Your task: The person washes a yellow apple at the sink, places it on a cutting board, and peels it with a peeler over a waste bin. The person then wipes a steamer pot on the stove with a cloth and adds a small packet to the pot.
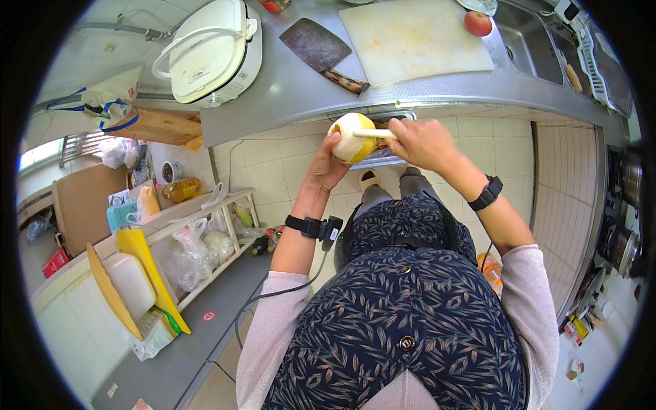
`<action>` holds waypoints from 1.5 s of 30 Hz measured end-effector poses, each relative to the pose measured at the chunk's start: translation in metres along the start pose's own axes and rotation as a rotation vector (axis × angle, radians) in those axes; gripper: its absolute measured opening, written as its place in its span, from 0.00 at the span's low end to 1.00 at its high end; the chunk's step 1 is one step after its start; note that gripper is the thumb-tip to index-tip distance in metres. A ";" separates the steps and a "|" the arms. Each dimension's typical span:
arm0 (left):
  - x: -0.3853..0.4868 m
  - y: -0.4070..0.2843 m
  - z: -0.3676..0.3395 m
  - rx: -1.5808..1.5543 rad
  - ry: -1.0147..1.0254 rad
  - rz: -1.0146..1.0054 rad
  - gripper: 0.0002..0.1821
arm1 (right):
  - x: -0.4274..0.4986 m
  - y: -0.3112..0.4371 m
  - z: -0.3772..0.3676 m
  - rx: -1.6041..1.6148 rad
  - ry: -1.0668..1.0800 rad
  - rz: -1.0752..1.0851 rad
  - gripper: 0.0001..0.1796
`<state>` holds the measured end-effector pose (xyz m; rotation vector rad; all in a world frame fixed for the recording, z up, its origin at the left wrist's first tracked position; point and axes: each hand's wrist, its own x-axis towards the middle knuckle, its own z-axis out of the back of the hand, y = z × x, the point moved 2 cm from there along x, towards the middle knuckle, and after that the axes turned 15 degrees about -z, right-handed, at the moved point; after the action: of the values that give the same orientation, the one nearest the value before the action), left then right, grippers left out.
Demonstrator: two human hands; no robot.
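My left hand (330,166) grips a round, partly peeled yellow fruit (344,137), which looks like a pear. Pale flesh shows over much of it, yellow skin remains on its right and lower side, and a brown hollow lies near my thumb. In my right hand (424,143) is a white-handled tool, apparently a peeler (376,134). Its front end lies against the fruit, and its blade cannot be made out. Beneath both hands, a bin-like container (408,116) stands by the counter, partly covered by them, with brownish scraps inside.
On the steel counter (277,110) lie a cleaver (318,46) and a white cutting board (415,43). A red apple (477,23) sits by the board's corner, beside the sink (533,43). A rice cooker (210,54) stands left. A low shelf (205,205) holds bags and an oil bottle (183,189).
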<state>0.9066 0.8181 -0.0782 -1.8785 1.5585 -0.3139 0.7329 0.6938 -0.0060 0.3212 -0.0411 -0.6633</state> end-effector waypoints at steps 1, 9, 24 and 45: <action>-0.002 -0.002 0.000 0.007 0.006 0.008 0.38 | -0.001 0.000 -0.001 -0.006 0.008 -0.007 0.16; 0.002 -0.016 -0.002 0.186 0.096 0.031 0.43 | 0.002 -0.003 0.000 0.018 0.029 -0.132 0.17; -0.001 -0.017 0.001 0.060 0.096 0.010 0.45 | -0.002 0.006 0.002 0.131 0.072 -0.024 0.16; 0.001 -0.015 0.007 0.208 0.072 0.076 0.44 | 0.005 -0.005 -0.012 0.071 0.078 -0.077 0.17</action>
<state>0.9225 0.8207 -0.0744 -1.6605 1.5759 -0.4940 0.7359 0.6903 -0.0192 0.4182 0.0226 -0.7256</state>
